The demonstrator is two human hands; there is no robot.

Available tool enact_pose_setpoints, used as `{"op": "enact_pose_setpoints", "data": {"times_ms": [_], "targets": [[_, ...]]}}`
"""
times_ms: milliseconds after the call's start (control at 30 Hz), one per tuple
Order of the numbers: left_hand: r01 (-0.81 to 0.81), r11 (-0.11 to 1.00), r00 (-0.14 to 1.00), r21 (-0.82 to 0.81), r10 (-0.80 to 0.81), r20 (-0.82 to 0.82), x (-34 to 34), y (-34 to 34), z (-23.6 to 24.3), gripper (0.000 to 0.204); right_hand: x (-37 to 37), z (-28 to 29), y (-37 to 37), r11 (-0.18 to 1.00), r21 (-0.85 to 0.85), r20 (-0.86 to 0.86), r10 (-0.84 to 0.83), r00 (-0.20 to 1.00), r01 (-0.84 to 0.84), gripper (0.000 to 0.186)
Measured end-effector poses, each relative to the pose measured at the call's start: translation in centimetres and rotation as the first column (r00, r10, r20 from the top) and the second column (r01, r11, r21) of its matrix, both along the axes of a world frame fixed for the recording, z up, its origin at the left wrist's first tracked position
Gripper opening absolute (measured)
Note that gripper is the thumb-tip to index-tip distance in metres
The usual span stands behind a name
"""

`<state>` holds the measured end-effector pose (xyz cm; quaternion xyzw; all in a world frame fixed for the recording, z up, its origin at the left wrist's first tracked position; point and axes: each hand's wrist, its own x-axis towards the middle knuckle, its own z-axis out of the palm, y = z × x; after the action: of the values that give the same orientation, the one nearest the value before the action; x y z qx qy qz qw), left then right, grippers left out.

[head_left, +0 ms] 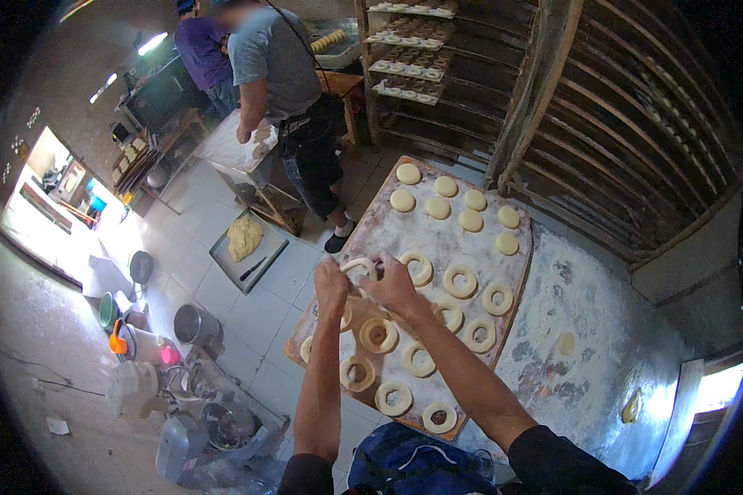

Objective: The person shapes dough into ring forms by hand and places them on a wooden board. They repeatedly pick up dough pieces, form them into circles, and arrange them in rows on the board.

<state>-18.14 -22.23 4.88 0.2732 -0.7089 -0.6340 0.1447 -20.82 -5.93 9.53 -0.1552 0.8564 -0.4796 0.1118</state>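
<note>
Above the left edge of a floured wooden board (377, 224), a pale dough ring (357, 265) hangs between my two hands. My left hand (331, 287) is closed on its left side, while my right hand (391, 285) grips the right side with bent fingers. Part of the ring is hidden by the fingers. Several shaped dough rings (460, 281) lie on the near half of the board, around and below my forearms. Flat round dough discs (437, 207) without holes sit in rows on the far half.
A flour-dusted surface (586, 289) adjoins the board's right side. Wooden racks (619, 124) stand behind, some shelves bearing dough trays (409, 63). Two people work at a floured table (238, 146). A floor tray (221, 256) holds a dough lump and a knife. Pots (196, 323) and buckets stand left.
</note>
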Motion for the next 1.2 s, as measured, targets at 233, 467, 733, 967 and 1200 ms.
{"op": "enact_pose_setpoints", "data": {"times_ms": [233,467,733,967,1200], "targets": [[0.175,0.712,0.952,-0.681,-0.298,-0.067,-0.2,-2.0,-1.4,0.018,7.0,-1.7,8.4,0.978,0.131,-0.148,-0.143,0.979,0.162,0.072],[0.186,0.769,0.967,-0.611,-0.252,-0.023,-0.5,1.0,-0.8,0.022,14.8,-5.1,32.4,0.695,0.226,-0.240,-0.640,0.730,0.683,0.051],[0.149,0.691,0.860,-0.707,-0.443,-0.252,1.4,16.2,6.2,0.029,13.8,-8.1,46.1,0.409,0.496,-0.439,-0.643,0.628,0.766,0.035],[0.634,0.680,0.648,-0.368,-0.727,-0.228,10.9,37.0,3.9,0.026,16.1,-4.3,42.5,0.754,-0.076,-0.158,-0.655,0.739,0.652,0.029],[0.800,0.542,0.588,0.256,-0.794,-0.155,16.9,44.6,3.4,0.021,22.8,-1.7,44.6,0.748,-0.359,0.035,-0.587,0.809,0.558,0.031]]}}
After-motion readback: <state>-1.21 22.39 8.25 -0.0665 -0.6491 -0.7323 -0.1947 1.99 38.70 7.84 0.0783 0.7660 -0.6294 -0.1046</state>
